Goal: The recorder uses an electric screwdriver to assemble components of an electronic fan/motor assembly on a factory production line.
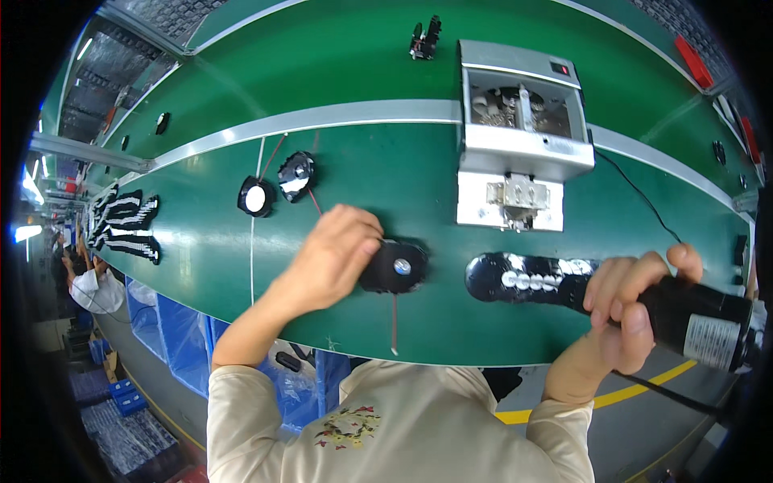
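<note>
My left hand [334,258] is closed at the left edge of a small black blower fan [394,267] lying on the green bench. The fan has a round silvery centre, and a thin reddish wire runs from it toward the near edge. In my right hand [624,302] is a black cylindrical electric screwdriver [696,318] with a white label, held nearly level. Its front end points left, over or against a glossy black oblong piece [491,278] bearing a row of pale discs; I cannot tell whether they touch.
A silver screw feeder [523,149] stands beyond my right hand, with a black cable [644,197] beside it. Two more fans, one white-centred [255,198] and one shiny [296,175], lie left. Black-and-white strips [125,221] are piled far left. Blue bins [173,334] stand below the bench.
</note>
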A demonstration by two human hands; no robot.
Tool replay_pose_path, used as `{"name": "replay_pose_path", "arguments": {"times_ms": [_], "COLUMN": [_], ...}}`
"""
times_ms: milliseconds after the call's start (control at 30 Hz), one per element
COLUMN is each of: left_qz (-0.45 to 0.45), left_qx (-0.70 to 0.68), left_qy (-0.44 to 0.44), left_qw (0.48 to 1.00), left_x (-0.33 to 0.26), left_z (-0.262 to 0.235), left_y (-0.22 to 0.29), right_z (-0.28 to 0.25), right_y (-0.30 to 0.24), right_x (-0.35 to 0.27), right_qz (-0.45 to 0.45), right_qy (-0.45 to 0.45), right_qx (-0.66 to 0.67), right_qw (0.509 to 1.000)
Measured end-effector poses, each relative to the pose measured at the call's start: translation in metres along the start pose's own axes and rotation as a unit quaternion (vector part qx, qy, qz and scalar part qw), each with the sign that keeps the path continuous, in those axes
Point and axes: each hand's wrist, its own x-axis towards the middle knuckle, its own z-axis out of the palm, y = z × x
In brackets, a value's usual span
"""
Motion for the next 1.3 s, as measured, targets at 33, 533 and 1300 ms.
{"name": "replay_pose_path", "arguments": {"times_ms": [33, 533, 1300], "left_qz": [-0.005, 0.157, 0.175], "left_qx": [0.012, -0.084, -0.064], "left_qy": [-0.011, -0.083, -0.066], "left_qw": [1.0, 0.981, 0.98], "left_x": [-0.003, 0.012, 0.044], "left_z": [0.012, 0.053, 0.085], "left_y": [0.006, 0.033, 0.048], "right_z": [0.002, -0.01, -0.025], "right_y": [0.002, -0.003, -0.006], "right_x": [0.0, 0.003, 0.001], "right_qz": [0.006, 0.002, 0.01], "right_qy": [0.002, -0.035, -0.091], "right_qx": [-0.004, -0.068, -0.061], "right_qw": [1.0, 0.997, 0.994]}}
